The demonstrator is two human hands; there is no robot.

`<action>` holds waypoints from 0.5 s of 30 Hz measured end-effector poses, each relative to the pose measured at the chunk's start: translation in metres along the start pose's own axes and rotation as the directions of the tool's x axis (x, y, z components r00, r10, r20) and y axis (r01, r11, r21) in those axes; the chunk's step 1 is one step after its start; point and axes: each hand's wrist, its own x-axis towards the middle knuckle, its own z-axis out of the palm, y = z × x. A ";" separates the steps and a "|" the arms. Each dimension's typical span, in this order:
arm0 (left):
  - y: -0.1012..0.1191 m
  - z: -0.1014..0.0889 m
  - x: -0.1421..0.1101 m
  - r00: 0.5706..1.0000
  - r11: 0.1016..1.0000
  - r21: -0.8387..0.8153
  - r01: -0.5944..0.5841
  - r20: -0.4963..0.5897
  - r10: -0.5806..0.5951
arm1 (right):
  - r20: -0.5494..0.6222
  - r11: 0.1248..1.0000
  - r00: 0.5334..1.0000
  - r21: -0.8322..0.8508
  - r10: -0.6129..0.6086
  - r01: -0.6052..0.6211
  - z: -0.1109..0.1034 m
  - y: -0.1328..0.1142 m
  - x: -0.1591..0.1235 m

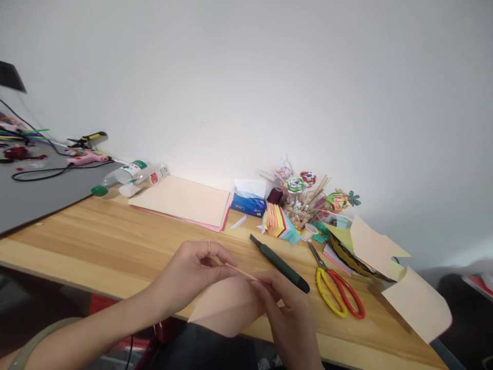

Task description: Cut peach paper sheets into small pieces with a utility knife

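Note:
A sheet of peach paper (227, 306) hangs over the table's front edge between my two hands. Its upper edge forms a narrow strip, rolled or folded; I cannot tell which. My left hand (196, 264), with a ring on one finger, pinches the left end of that edge. At the right end, my right hand (287, 308) grips the same paper, with some fingers hidden. Just beyond my right hand lies a dark green utility knife (283, 264). Scissors (337, 288) with one yellow and one red handle rest on the table to its right.
Stacked coloured sheets (183, 200) lie at the back, beside plastic bottles (131, 172). A blue tissue pack (248, 200), small coloured papers (279, 223) and paper flowers (296, 185) line the wall. Peach offcuts (419, 303) overhang the right edge. A pink glue gun (88, 158) sits far left.

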 end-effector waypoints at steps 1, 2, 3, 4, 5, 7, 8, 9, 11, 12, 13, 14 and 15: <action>0.001 0.000 0.000 1.000 1.000 -0.006 0.004 0.003 -0.004 | 0.005 1.000 1.000 0.000 0.002 -0.002 0.000 0.000 0.000; 0.001 -0.001 -0.001 1.000 1.000 -0.011 0.009 0.008 -0.009 | 0.008 1.000 1.000 -0.002 0.005 -0.005 0.000 0.000 0.000; 0.002 -0.001 -0.001 1.000 1.000 -0.013 0.013 0.013 -0.012 | 0.009 1.000 1.000 -0.004 0.009 -0.009 0.001 0.001 0.000; 0.002 -0.001 -0.001 1.000 1.000 -0.009 0.015 0.018 -0.015 | 0.006 1.000 1.000 -0.008 0.013 -0.013 0.001 0.001 0.000; 0.002 -0.002 -0.001 1.000 1.000 -0.003 0.018 0.023 -0.018 | 0.009 1.000 1.000 -0.014 0.017 -0.017 0.001 0.002 -0.001; 0.002 -0.002 -0.002 1.000 1.000 0.000 0.022 0.019 -0.022 | 0.013 0.999 0.999 -0.030 0.033 -0.032 0.002 0.005 -0.002; 0.001 -0.002 -0.002 1.000 1.000 -0.005 0.024 0.013 -0.024 | 0.006 0.999 0.999 -0.036 0.037 -0.037 0.002 0.006 -0.002; 0.000 -0.002 -0.002 1.000 1.000 -0.015 0.027 0.006 -0.027 | 0.005 0.999 0.999 -0.040 0.037 -0.037 0.002 0.006 -0.003; -0.001 -0.002 -0.002 0.999 0.999 -0.037 0.034 -0.005 -0.035 | 0.008 0.999 0.999 -0.041 0.033 -0.033 0.002 0.007 -0.004; -0.002 -0.002 -0.003 0.999 0.998 -0.044 0.036 -0.008 -0.037 | 0.010 0.999 1.000 -0.035 0.026 -0.026 0.002 0.006 -0.005; -0.002 -0.002 -0.003 0.999 0.998 -0.048 0.036 -0.008 -0.036 | 0.017 0.999 1.000 -0.026 0.023 -0.022 0.001 0.005 -0.005; -0.002 -0.003 -0.003 0.999 0.998 -0.048 0.033 -0.008 -0.033 | 0.015 0.999 0.999 -0.014 0.030 -0.029 0.000 0.004 -0.005; -0.003 -0.003 -0.003 1.000 0.999 -0.045 0.029 -0.010 -0.030 | 0.004 0.999 0.999 0.003 0.049 -0.049 -0.001 0.002 -0.005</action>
